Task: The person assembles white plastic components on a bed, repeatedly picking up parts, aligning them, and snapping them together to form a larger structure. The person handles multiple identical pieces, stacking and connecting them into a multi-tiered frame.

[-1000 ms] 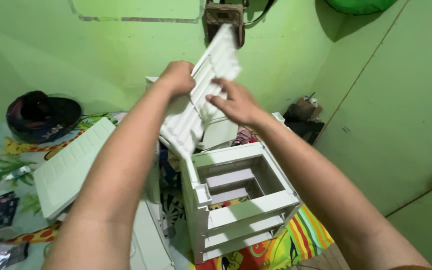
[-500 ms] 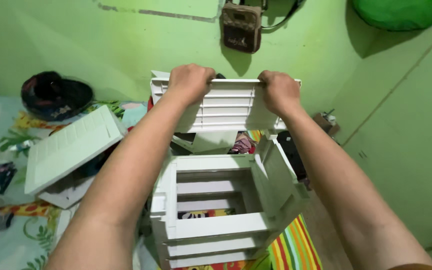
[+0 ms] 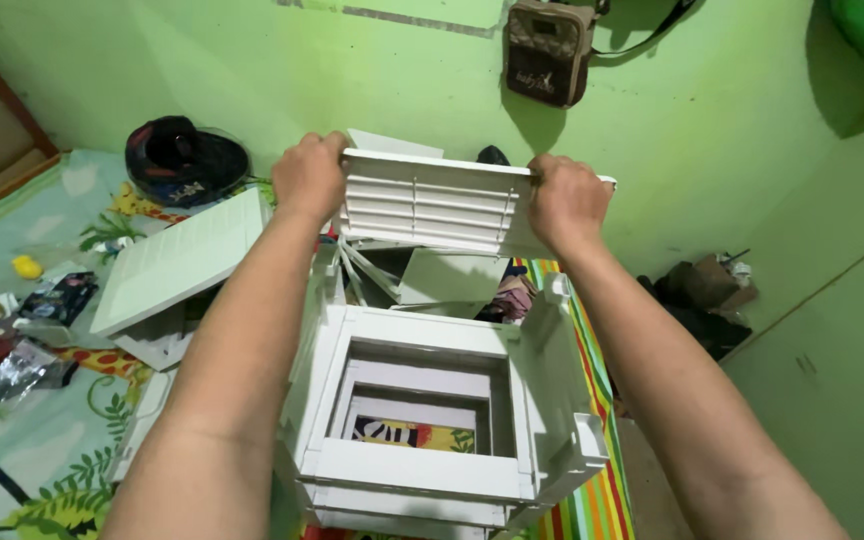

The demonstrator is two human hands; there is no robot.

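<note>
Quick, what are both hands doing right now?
Left hand: closed on the white slatted panel.
Right hand: closed on the same panel.

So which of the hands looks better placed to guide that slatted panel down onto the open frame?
Probably neither alone. The left hand and right hand each grip an end of the white slatted panel, held level above the open white frame. Lowering it seems to need both.

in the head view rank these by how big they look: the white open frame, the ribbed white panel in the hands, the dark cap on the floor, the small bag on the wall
1. White open frame, though it sits nearest the camera.
2. Ribbed white panel, held by the left hand and right hand.
3. Dark cap and small bag look about alike; no clear order.
</note>
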